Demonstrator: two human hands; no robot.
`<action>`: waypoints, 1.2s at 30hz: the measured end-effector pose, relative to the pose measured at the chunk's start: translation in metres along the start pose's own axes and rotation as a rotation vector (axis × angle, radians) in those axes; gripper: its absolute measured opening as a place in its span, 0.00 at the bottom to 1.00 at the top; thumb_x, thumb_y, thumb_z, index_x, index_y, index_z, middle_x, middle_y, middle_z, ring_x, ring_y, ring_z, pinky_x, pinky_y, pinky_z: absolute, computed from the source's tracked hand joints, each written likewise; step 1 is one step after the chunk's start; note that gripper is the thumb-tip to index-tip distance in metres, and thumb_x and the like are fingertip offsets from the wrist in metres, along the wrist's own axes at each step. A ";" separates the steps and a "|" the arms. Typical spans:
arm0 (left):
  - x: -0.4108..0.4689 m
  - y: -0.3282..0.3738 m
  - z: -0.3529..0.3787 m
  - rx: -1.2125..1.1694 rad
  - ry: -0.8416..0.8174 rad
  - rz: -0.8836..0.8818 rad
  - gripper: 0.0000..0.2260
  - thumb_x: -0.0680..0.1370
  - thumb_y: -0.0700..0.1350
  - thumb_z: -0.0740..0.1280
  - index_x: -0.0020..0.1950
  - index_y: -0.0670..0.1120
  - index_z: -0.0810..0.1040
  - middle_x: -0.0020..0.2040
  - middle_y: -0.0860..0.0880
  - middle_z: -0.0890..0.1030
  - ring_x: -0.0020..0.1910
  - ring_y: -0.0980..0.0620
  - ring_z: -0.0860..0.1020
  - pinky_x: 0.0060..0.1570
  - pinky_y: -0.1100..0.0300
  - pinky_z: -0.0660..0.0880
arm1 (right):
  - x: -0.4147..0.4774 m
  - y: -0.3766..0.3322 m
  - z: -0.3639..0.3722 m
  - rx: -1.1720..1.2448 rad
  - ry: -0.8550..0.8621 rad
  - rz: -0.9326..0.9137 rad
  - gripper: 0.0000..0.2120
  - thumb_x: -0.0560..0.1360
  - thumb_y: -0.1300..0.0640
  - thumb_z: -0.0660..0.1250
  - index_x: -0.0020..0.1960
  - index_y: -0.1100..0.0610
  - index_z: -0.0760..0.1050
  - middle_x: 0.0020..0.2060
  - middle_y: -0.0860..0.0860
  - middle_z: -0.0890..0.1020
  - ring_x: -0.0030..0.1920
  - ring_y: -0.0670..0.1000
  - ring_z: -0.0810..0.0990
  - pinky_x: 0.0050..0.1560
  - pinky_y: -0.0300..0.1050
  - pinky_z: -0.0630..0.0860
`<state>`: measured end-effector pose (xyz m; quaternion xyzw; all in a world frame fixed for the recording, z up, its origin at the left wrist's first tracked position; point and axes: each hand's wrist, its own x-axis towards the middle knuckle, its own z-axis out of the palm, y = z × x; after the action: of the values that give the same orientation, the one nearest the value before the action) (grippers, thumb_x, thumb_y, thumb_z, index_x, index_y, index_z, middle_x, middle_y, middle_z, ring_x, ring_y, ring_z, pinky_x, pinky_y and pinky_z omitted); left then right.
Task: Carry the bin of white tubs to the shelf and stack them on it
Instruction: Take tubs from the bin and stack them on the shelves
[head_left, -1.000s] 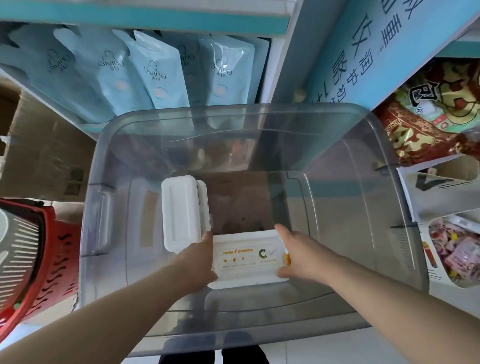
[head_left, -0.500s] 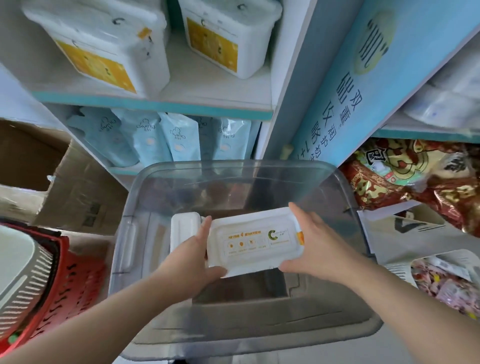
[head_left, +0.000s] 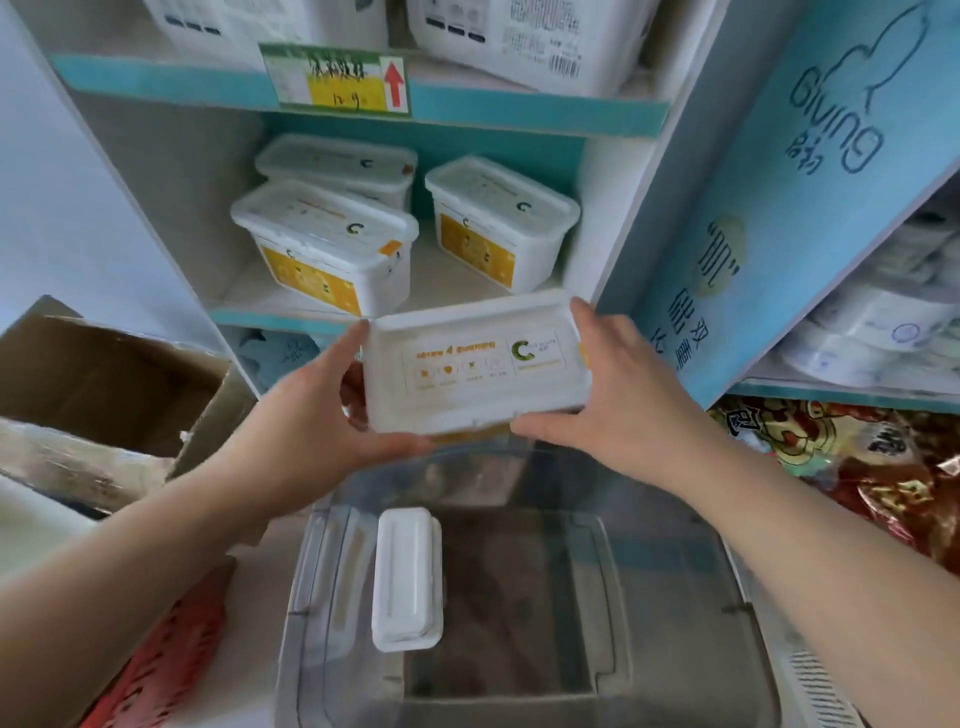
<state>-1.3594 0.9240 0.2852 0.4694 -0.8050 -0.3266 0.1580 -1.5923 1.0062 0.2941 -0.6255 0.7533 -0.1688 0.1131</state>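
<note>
A white tub (head_left: 475, 364) with an orange and green lid label is held in the air just below the front edge of the shelf (head_left: 291, 301). My left hand (head_left: 332, 415) grips its left end and my right hand (head_left: 602, 395) grips its right end. On the shelf stand three more white tubs: one at the front left (head_left: 327, 244), one behind it (head_left: 337, 166) and one on the right (head_left: 498, 218). Below my hands the clear plastic bin (head_left: 675, 571) holds one white tub (head_left: 408, 571) lying on its side.
An open cardboard box (head_left: 104, 395) stands at the left and a red basket (head_left: 156, 670) at the lower left. A blue printed side panel (head_left: 779, 234) rises at the right, with colourful snack bags (head_left: 857, 467) below it. Larger white tubs (head_left: 519, 41) fill the shelf above.
Both hands have lifted the labelled tub out of the bin and up toward the shelf. My view has tilted upward, so the shelf with its tubs has come into sight.
</note>
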 end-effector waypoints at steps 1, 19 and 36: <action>0.005 0.002 -0.007 0.013 0.011 0.013 0.49 0.63 0.56 0.78 0.77 0.56 0.55 0.45 0.64 0.74 0.43 0.64 0.76 0.39 0.73 0.69 | 0.010 -0.004 -0.006 -0.039 0.004 -0.006 0.48 0.64 0.35 0.73 0.74 0.50 0.51 0.63 0.52 0.66 0.62 0.51 0.66 0.58 0.46 0.66; 0.101 0.006 -0.019 -0.163 0.120 -0.017 0.30 0.66 0.56 0.76 0.64 0.49 0.71 0.41 0.60 0.75 0.38 0.63 0.74 0.31 0.68 0.67 | 0.104 -0.011 -0.012 -0.053 0.019 0.061 0.18 0.75 0.47 0.68 0.57 0.58 0.78 0.52 0.54 0.72 0.59 0.56 0.71 0.59 0.49 0.69; 0.151 0.020 0.011 -0.202 0.195 -0.017 0.25 0.71 0.54 0.75 0.64 0.47 0.72 0.43 0.55 0.76 0.40 0.56 0.75 0.32 0.68 0.66 | 0.139 0.000 0.013 -0.367 0.180 0.183 0.11 0.77 0.64 0.63 0.59 0.62 0.77 0.60 0.58 0.72 0.55 0.58 0.74 0.45 0.45 0.66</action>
<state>-1.4557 0.8052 0.2825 0.4872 -0.7450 -0.3603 0.2791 -1.6140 0.8680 0.2875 -0.5469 0.8322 -0.0731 -0.0555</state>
